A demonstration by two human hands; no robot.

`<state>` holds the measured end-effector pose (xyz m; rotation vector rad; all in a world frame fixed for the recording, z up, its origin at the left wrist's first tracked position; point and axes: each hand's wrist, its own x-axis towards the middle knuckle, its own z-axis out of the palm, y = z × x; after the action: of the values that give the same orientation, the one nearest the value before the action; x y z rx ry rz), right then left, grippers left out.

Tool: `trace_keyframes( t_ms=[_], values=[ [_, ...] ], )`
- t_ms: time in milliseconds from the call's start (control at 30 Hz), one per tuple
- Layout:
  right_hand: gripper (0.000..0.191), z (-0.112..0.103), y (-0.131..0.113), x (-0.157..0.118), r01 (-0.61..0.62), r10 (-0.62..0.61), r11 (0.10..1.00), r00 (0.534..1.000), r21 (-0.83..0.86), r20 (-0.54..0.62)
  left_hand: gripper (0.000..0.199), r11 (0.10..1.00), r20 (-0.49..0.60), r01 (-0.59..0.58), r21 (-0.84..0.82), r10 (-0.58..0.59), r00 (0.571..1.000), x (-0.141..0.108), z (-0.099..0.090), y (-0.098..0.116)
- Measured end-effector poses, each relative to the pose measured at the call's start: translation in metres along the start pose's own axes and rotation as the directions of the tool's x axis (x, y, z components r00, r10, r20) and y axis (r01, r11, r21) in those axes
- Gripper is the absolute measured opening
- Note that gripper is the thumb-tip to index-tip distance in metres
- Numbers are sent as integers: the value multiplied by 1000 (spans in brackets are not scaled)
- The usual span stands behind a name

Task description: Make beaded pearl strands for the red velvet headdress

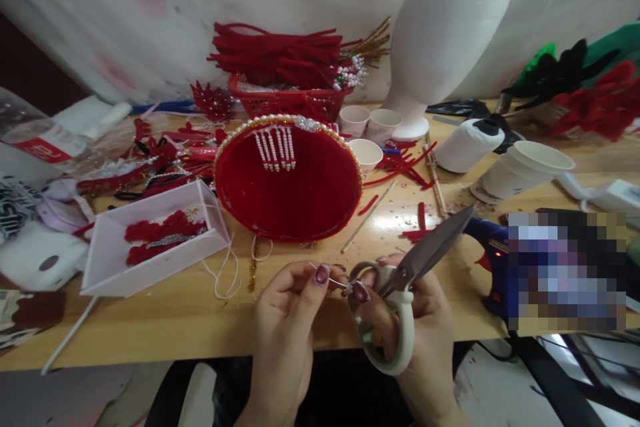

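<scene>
Wooden table (150, 330), with the red oval piece (290, 207) as reference. Pale bare wood shows between the oval's lower rim and the table's front edge; behind the oval the surface is crowded. To its upper right rises a smooth white head form (450, 33). The oval itself is glossy red within, its upper rim edged in pearls and gold trim, with a short pearl fringe. Directly behind it, a red plastic basket (295, 105) carries a bundle of fuzzy red stems (280, 47). In front of the oval and slightly to its right, at the front edge, are both hands. The left hand (287, 320) pinches between thumb and finger a thin pale strand (336, 281), its material too fine to tell. The right hand (420, 313) grips the strand's other end while carrying scissors (403, 275), pale loops about the fingers, metal blades angled away from the oval. Just left of the oval, a rectangular white box (105, 260) contains red, textured pieces; well to its right stands a thread cone (465, 147). Below its lower-left rim curls white thread (227, 277).
</scene>
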<state>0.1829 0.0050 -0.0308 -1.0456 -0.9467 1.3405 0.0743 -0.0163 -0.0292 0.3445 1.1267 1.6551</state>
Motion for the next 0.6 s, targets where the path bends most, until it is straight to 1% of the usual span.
trace_keyframes(
  t_ms=[67,100,167,233,300,333,400,467,533,600],
  values=[
    [27,0,0,1,-10,10,1000,1000,-5,-4,24,1000,22,-22,3,22,1000,1,0,1],
    [29,-2,0,2,-2,2,1000,1000,-15,10,24,999,21,-52,3,51,998,2,-1,2],
    [33,-10,-2,7,42,-36,997,996,-68,87,23,990,1,-143,18,143,990,5,-4,6],
    [34,-22,-5,10,129,-95,974,978,-184,183,19,966,-25,-253,55,255,967,9,-7,12],
    [31,-33,-10,12,260,-203,912,958,-319,201,13,929,-44,-358,96,363,931,12,-10,17],
    [35,-38,-13,11,333,-248,855,936,-397,251,10,908,-52,-403,117,411,910,12,-11,18],
    [43,-43,-18,9,445,-288,753,885,-485,366,9,855,-60,-493,160,508,860,13,-11,20],
    [46,-43,-20,5,523,-312,683,840,-510,443,9,789,-51,-580,202,600,798,11,-10,19],
    [43,-40,-20,2,571,-336,644,809,-510,482,8,727,-32,-645,235,669,742,10,-8,17],
    [42,-36,-18,1,599,-350,613,791,-515,502,8,692,-24,-668,275,699,714,7,-6,14]
  ],
)
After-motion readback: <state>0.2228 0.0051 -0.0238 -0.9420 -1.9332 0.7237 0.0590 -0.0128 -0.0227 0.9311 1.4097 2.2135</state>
